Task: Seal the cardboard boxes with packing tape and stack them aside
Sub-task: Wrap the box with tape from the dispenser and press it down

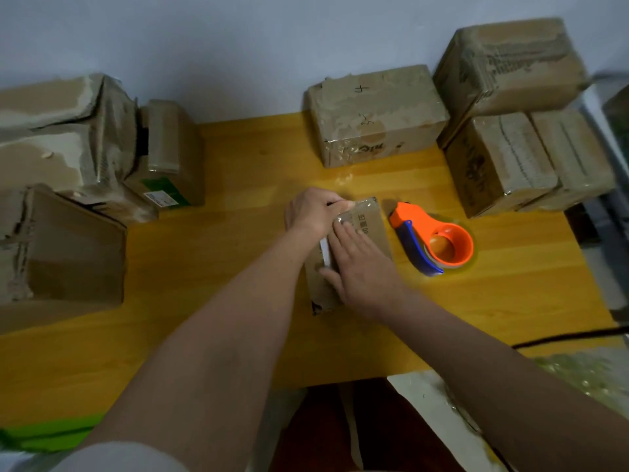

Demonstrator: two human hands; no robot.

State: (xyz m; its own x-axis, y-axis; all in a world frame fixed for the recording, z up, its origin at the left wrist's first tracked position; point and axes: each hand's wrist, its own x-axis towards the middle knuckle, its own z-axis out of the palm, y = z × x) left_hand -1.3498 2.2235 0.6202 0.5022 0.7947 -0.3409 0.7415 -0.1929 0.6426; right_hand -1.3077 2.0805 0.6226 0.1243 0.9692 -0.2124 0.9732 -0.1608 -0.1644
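Across the yellow wooden counter (238,158), worn brown cardboard boxes stand in two groups against the pale wall. On the left lies a crumpled pile of large boxes (61,137), one of them bearing a green label. On the right a stack of taped boxes (510,114) rises two high, with a single taped box (374,117) just beside it, nearer the middle. Near the counter's centre sits the small flat cardboard box (369,223), glossy clear tape over its far end. The left hand (311,212) curls its fingers round the box's far left corner and grips it. The right hand (360,267) lies flat on top of the box, fingers straight and pressing down. A narrow white strip (325,253) shows between the two hands along the box's left edge. Just right of the box, apart from it, rests the orange and blue tape dispenser (434,243) with its roll.
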